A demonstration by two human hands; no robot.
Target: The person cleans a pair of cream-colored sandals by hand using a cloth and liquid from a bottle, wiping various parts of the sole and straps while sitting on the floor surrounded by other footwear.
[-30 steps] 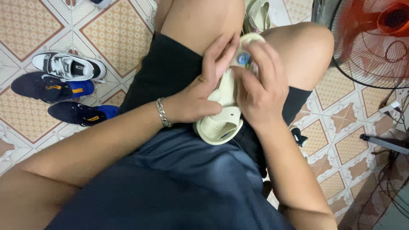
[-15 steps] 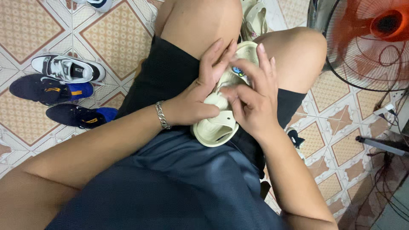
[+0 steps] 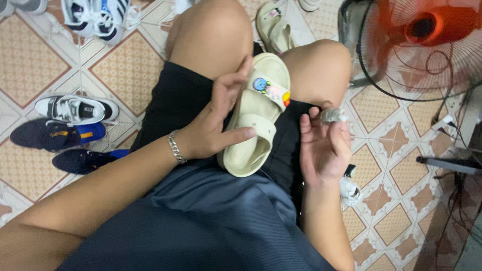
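Observation:
A cream slide sandal [image 3: 258,113] with coloured charms on its front strap lies on my lap between my knees. My left hand [image 3: 213,123], a silver chain bracelet at its wrist, grips the sandal along its left side, thumb across the back strap. My right hand [image 3: 324,145] is off to the right of the sandal, palm up, pinching a small crumpled silvery-grey piece [image 3: 334,116] in its fingertips.
A second cream sandal [image 3: 273,27] lies on the tiled floor beyond my knees. Sneakers, white-black [image 3: 75,109] and navy [image 3: 55,134], sit at left, more at top left. An orange standing fan [image 3: 427,40] runs at top right, with cables [image 3: 459,200] at right. A small bottle [image 3: 349,188] lies by my right thigh.
My right hand came off the sandal's strap and moved right, now holding a small silvery piece. The charms on the strap are uncovered. The view shifted, showing more floor at the top.

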